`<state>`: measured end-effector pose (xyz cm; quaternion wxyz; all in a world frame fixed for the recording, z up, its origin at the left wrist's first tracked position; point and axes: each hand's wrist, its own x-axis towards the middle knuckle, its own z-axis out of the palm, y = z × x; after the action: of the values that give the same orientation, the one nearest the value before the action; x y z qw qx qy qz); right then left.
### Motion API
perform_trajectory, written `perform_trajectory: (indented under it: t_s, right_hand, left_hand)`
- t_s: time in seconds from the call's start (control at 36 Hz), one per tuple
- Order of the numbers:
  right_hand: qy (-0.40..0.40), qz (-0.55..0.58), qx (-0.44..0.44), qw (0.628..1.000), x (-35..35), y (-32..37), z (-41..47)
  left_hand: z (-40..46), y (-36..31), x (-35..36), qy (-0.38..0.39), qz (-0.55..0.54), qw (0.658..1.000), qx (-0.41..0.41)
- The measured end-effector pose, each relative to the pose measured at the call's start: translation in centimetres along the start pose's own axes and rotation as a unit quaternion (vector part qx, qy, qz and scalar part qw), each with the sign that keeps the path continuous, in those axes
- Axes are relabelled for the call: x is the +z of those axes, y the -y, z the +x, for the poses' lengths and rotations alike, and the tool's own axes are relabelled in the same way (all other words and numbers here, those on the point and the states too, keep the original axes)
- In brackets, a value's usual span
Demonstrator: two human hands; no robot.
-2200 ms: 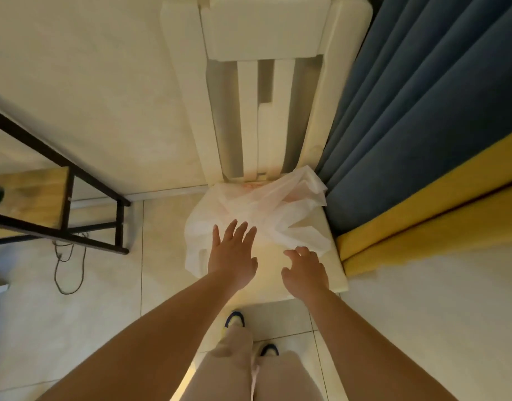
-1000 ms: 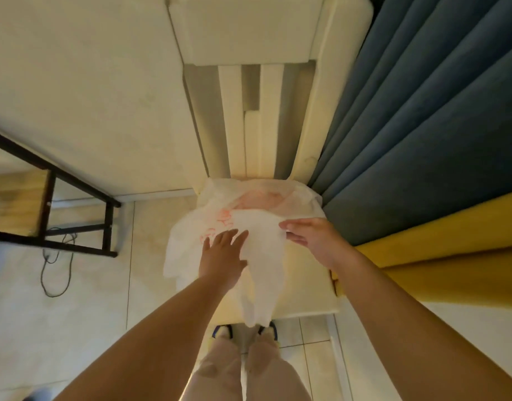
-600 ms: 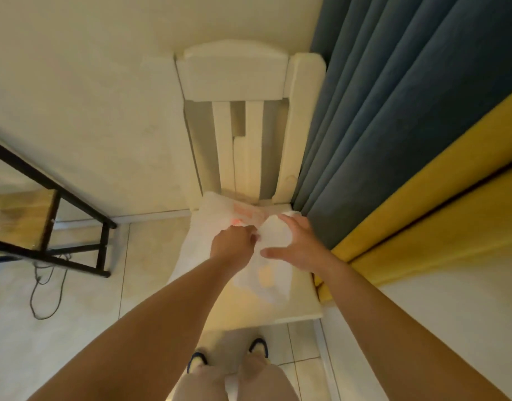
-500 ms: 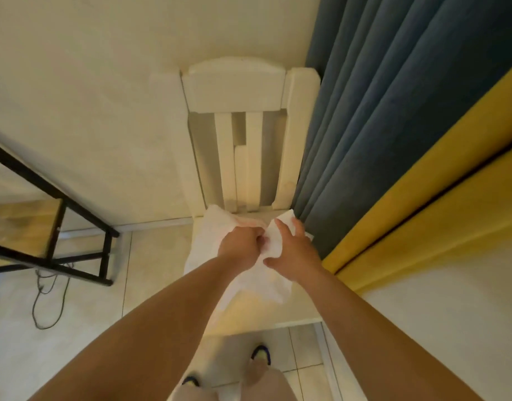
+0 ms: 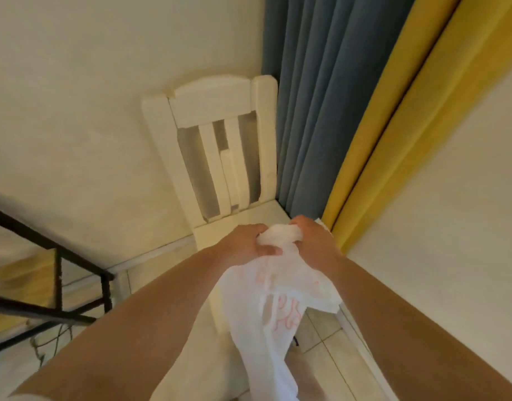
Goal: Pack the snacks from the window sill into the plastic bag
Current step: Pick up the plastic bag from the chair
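Plastic bag (image 5: 273, 308) hangs from both my hands, lifted above the seat of the white chair (image 5: 220, 134). My left hand (image 5: 246, 246) grips the bunched top edge of it, thumb pressed across the crumpled film, and my right hand (image 5: 314, 241) grips the same gathered edge just beside it, fingers curled round the plastic. Below my hands the bag falls loose and thin, white with faint red print on its front, its lower end trailing down between my forearms. Behind the chair stands a pale wall; a blue curtain (image 5: 312, 105) hangs to the chair's right, with a yellow curtain (image 5: 393, 125) next to it. Dark metal frame (image 5: 58, 273) stands at the left on the tiled floor.
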<state>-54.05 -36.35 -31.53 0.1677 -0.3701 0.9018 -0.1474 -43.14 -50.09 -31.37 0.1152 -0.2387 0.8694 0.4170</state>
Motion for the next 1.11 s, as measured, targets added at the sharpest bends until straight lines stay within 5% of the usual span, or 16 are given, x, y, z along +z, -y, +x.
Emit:
perform_trajectory:
  t_s: [0.08,0.17,0.31,0.72,0.86,0.97,1.11]
  right_hand:
    - [-0.025,-0.032,0.028,0.999,-1.1,0.3,-3.9]
    - [-0.008,-0.122,0.04,0.992,-2.0,0.0,-8.2]
    - [0.026,-0.172,0.141,0.975,-2.5,-3.5,-15.8]
    - [-0.038,-0.136,0.405,0.903,-2.2,-14.9,-41.8]
    - [-0.077,-0.047,0.494,0.865,-2.7,-18.5,-52.6]
    - [-0.126,-0.033,0.534,0.835,-3.0,-21.7,-60.4]
    - [-0.206,-0.022,0.57,0.795,-3.5,-25.2,-68.1]
  left_hand:
    - [-1.3,0.4,1.0,0.058,0.243,0.968,0.033]
    - [-2.4,0.9,2.7,0.055,0.331,0.942,0.022]
    - [-4.3,-0.6,4.9,0.032,0.307,0.949,0.06]
    - [-12.9,-15.4,21.0,0.186,0.107,0.963,0.165]
    - [-18.8,-21.1,27.2,0.265,0.253,0.894,0.257]
    - [-23.5,-26.3,33.2,0.207,0.438,0.798,0.357]
    - [-26.6,-31.2,40.0,0.135,0.405,0.801,0.419]
